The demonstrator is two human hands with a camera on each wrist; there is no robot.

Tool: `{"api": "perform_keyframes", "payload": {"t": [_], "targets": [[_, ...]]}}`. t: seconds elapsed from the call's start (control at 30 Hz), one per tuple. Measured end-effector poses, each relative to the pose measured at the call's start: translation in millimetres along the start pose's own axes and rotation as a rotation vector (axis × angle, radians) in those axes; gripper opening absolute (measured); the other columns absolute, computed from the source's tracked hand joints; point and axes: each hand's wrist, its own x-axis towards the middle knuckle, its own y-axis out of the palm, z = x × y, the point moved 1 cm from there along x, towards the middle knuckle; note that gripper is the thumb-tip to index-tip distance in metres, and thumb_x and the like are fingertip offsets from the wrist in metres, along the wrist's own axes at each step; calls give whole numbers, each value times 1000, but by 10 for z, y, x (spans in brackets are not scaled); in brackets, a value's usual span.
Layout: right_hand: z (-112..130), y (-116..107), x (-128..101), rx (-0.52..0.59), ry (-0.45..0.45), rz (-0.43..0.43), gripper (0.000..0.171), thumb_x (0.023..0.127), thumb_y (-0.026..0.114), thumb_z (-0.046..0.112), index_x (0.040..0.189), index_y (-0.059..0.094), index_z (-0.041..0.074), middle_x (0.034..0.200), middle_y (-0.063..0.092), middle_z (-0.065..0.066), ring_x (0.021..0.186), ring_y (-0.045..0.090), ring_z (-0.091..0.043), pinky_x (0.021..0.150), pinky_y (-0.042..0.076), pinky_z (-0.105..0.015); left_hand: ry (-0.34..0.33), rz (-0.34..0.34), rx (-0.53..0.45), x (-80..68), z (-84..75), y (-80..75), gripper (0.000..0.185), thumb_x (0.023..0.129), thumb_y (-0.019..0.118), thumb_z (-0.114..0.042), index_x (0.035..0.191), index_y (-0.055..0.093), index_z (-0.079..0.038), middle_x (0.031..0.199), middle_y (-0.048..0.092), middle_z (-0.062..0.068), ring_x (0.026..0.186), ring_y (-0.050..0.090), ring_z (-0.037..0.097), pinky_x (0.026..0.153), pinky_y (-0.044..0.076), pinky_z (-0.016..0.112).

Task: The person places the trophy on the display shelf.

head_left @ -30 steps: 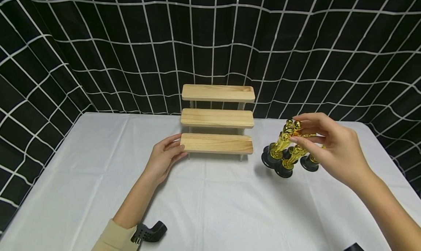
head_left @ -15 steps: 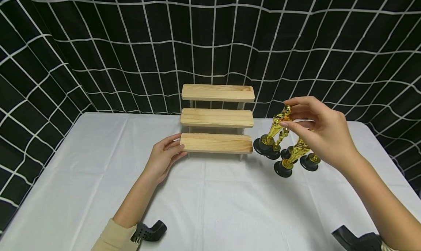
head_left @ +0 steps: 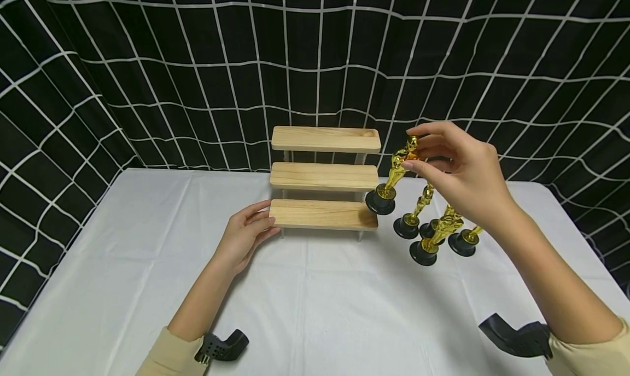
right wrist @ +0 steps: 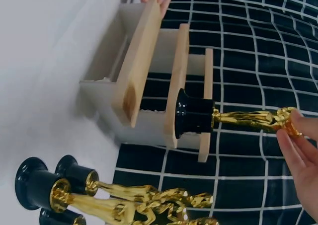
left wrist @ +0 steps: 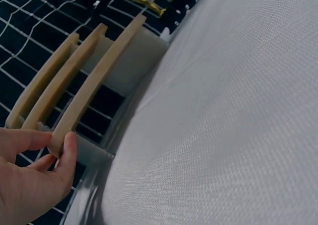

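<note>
1. Lifted clear of the group since a second ago, one trophy [head_left: 392,176] hangs pinched at its head in the right hand [head_left: 458,171], base beside the rack's [head_left: 325,178] right end.
2. Four trophies [head_left: 433,231] remain on the cloth [head_left: 315,310].
3. Left hand [head_left: 244,235] still grips the lowest shelf [head_left: 322,214].

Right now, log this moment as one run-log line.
left hand: holds end of lowest step of wooden riser | right hand: pinches gold trophy aloft beside riser | other trophies: standing on white tablecloth
</note>
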Motion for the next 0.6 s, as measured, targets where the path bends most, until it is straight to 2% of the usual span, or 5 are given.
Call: {"api": "perform_keyframes", "payload": {"t": [0.6], "targets": [[136, 111, 361, 44, 12, -7, 43, 92, 79, -3, 133, 65, 2, 113, 76, -18, 93, 63, 11, 82, 55, -1, -2, 52, 13, -24, -44, -38, 55, 103, 52, 11, 157, 40, 7, 139, 52, 26, 102, 69, 11, 99, 62, 22]]}}
